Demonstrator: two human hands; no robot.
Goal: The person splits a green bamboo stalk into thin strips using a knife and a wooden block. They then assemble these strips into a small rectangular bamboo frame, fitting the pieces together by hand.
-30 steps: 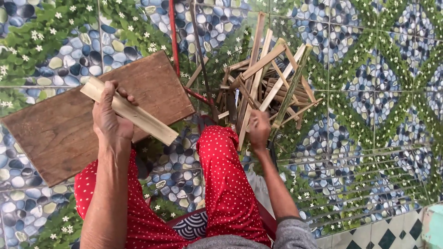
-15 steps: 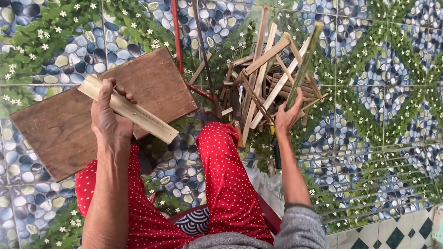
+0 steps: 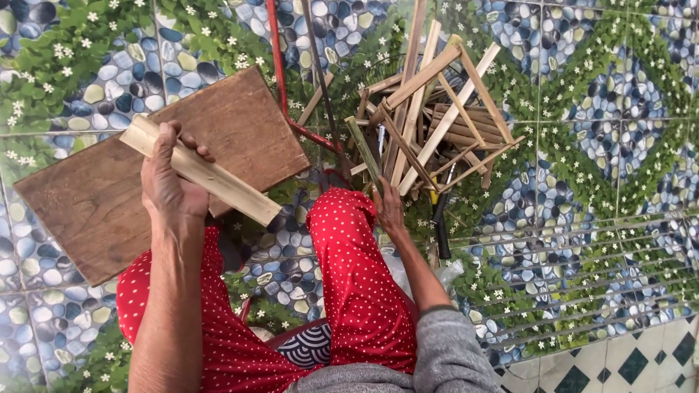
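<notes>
My left hand [image 3: 169, 185] grips a pale split bamboo piece [image 3: 231, 185] and holds it across a brown wooden board [image 3: 87, 211] on the floor. My right hand [image 3: 389, 209] rests beside my red polka-dot knee [image 3: 349, 247], at the near edge of a pile of bamboo sticks [image 3: 437, 124]. Its fingers are closed on the lower end of a greenish bamboo strip [image 3: 362, 148] that points up and to the left.
A thin red rod [image 3: 277, 58] and a dark rod run from the top edge down to the pile. A dark-handled tool [image 3: 440, 225] lies right of my right hand. The floor is patterned tile with pebbles and leaves [image 3: 582, 182].
My right hand reached up to the right into the pile, then came back down to my knee with the greenish strip. The left hand and its bamboo piece stayed in place.
</notes>
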